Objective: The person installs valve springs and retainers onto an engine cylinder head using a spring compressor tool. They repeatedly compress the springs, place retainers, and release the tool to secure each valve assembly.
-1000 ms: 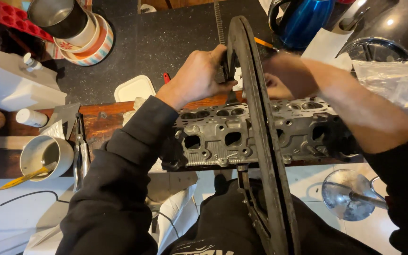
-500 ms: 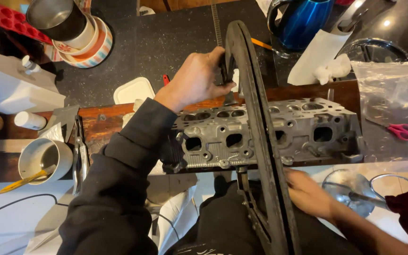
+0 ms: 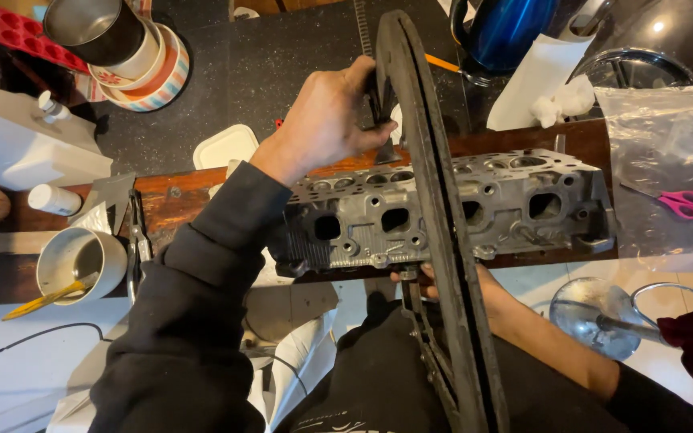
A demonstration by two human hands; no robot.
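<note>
A grey metal cylinder head [image 3: 515,212] lies on its side across a wooden bench [image 3: 178,196]. A large black C-shaped clamp tool [image 3: 435,224] arches over its middle. My left hand [image 3: 326,120] grips the upper end of the clamp behind the head. My right hand [image 3: 487,293] reaches under the front edge of the head, at the clamp's lower end; its fingers are mostly hidden by the tool.
On the left stand a white cup with a yellow stick [image 3: 78,265], pliers [image 3: 136,240], a small white bottle [image 3: 54,199] and stacked tape rolls [image 3: 146,68]. A blue kettle [image 3: 507,28], white paper [image 3: 531,80], pink scissors [image 3: 679,202] and a clear plastic bag sit right. A metal bowl [image 3: 595,317] is lower right.
My right hand left the top of the clamp, swung down around the right side and now sits under the head's front edge. The left hand stayed on the clamp's top.
</note>
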